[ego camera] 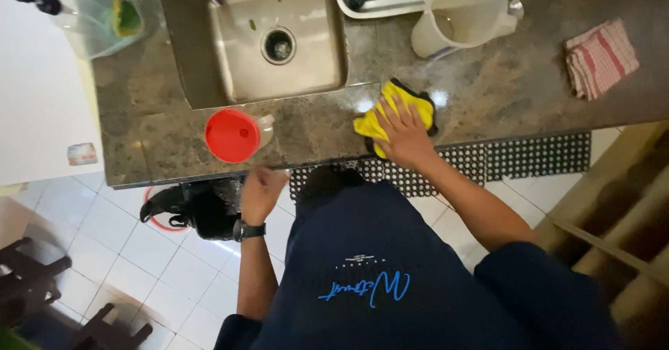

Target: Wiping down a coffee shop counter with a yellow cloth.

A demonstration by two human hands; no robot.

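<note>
Two hands in view. Right hand [404,135] lies flat, fingers spread, pressed on a crumpled yellow microfibre cloth with dark edging [390,109]; not gripping, just palm down on it. Cloth sits on the mottled brown polished stone desk [502,88], near the front edge, just right of the sink, with wet glare beside it. Left hand [261,191] hangs below the desk edge, loosely curled, holding nothing I can see; one dark wristwatch [249,231] on that wrist. One rectangular brushed-steel sink basin [279,43] with round drain. One red round plastic funnel [233,135] on the desk left of the cloth, apart from it. One translucent white plastic jug [460,15] behind the cloth. One folded red-and-white checked cloth [601,58] far right. Black perforated rubber floor mat [536,156] under the desk edge; white tile floor [139,266].
</note>
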